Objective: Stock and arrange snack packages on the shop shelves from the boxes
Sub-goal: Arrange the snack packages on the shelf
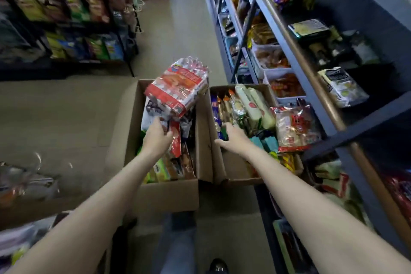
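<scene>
Nearest the camera, both bare forearms reach forward and down over two open cardboard boxes on the floor. The left hand (pixel 158 138) is in the left box (pixel 169 193), fingers curled round the lower end of a red-and-clear snack bag (pixel 178 89), which stands lifted above the other packets there. The right hand (pixel 231 138) lies at the near left part of the right box (pixel 235 169); its fingers are tucked among the packets, and whether they grip the dark green packet (pixel 224 132) there cannot be told. Beyond it, long wrapped biscuit packs (pixel 251 104) lie side by side, with a second red-and-clear bag (pixel 297 129) at the box's right edge. Further right stand the blue shelves (pixel 311 87), partly filled.

The step in hand looks like drawing the bag out for shelving. Held by one end, the bag will likely sag and crackle, so supporting it underneath with the free hand would probably steady it and keep loose packets from being dragged out.
</scene>
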Demonstrator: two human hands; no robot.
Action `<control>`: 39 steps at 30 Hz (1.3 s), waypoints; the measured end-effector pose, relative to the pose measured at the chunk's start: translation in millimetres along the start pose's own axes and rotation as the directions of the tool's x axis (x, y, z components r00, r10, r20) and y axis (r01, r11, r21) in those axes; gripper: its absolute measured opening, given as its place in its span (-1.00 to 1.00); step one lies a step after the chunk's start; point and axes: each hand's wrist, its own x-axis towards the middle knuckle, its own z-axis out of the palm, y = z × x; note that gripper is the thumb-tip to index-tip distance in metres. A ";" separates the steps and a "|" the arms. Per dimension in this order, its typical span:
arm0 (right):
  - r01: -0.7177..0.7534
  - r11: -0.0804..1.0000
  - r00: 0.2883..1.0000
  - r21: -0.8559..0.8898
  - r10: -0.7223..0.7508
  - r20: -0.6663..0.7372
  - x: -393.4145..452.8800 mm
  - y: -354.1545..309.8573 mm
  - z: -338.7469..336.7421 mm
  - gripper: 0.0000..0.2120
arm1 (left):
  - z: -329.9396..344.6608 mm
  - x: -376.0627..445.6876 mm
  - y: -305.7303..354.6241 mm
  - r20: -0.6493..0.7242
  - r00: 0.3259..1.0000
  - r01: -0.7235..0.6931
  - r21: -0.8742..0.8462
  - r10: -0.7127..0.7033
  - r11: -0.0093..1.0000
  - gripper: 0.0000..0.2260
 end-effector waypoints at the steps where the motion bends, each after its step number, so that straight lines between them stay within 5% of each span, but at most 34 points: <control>1: -0.013 0.998 1.000 0.066 0.013 -0.001 22.0 -11.9 1.7 -0.34 | -2.5 22.3 -0.3 -0.011 0.999 -0.036 -0.010 0.035 0.999 -0.75; 6: -0.194 0.855 0.978 0.482 0.206 0.028 114.8 -67.7 10.4 -0.18 | -24.4 127.3 -13.6 -0.001 0.992 -0.120 0.225 0.124 0.967 -0.52; 13: -0.315 0.232 0.890 0.920 0.410 0.201 191.7 -98.8 41.9 0.03 | -42.2 199.5 -23.7 0.063 0.998 0.011 0.246 -0.027 0.969 -0.52; 16: -0.311 0.100 0.895 0.945 0.365 0.256 196.4 -107.4 42.8 -0.10 | -34.6 201.5 -29.3 0.018 0.998 0.063 0.153 -0.066 0.986 -0.57; 20: -0.246 0.118 0.923 0.962 0.331 0.195 170.9 -101.0 14.7 -0.42 | -37.3 199.7 -20.9 -0.073 0.989 0.120 -0.075 -0.125 0.990 -0.64; 22: -0.195 0.202 0.942 0.960 0.310 0.126 137.7 -85.3 -11.4 -0.49 | -40.0 189.2 -2.4 0.039 0.989 0.148 -0.245 -0.142 0.958 -0.58; 24: -0.134 0.316 0.951 0.939 0.309 0.031 87.4 -63.9 -43.0 -0.46 | -33.1 166.2 24.8 0.201 0.977 0.150 -0.401 -0.073 0.904 -0.79; 25: -0.105 0.382 0.946 0.918 0.323 -0.026 56.6 -52.2 -59.6 -0.43 | -27.8 148.4 42.1 0.318 0.948 0.172 -0.443 -0.026 0.880 -0.94; 28: -0.032 0.548 0.904 0.836 0.372 -0.209 -55.1 -9.1 -103.5 -0.35 | 0.2 85.3 94.2 0.590 0.792 0.204 -0.499 0.157 0.842 -0.94; 32: -0.009 0.718 0.780 0.696 0.441 -0.445 -250.6 45.6 -125.4 -0.39 | 40.3 -43.1 164.1 0.744 0.526 0.168 -0.567 0.413 0.807 -0.89; 35: -0.054 0.767 0.588 0.639 0.542 -0.601 -403.5 73.4 -110.0 -0.35 | 66.6 -182.7 210.2 0.752 0.320 0.145 -0.640 0.576 0.755 -0.85; 39: 0.007 0.717 0.208 0.697 0.681 -0.702 -589.9 89.3 -71.6 -0.50 | 89.3 -361.4 258.3 0.699 0.049 0.070 -0.715 0.714 0.695 -0.81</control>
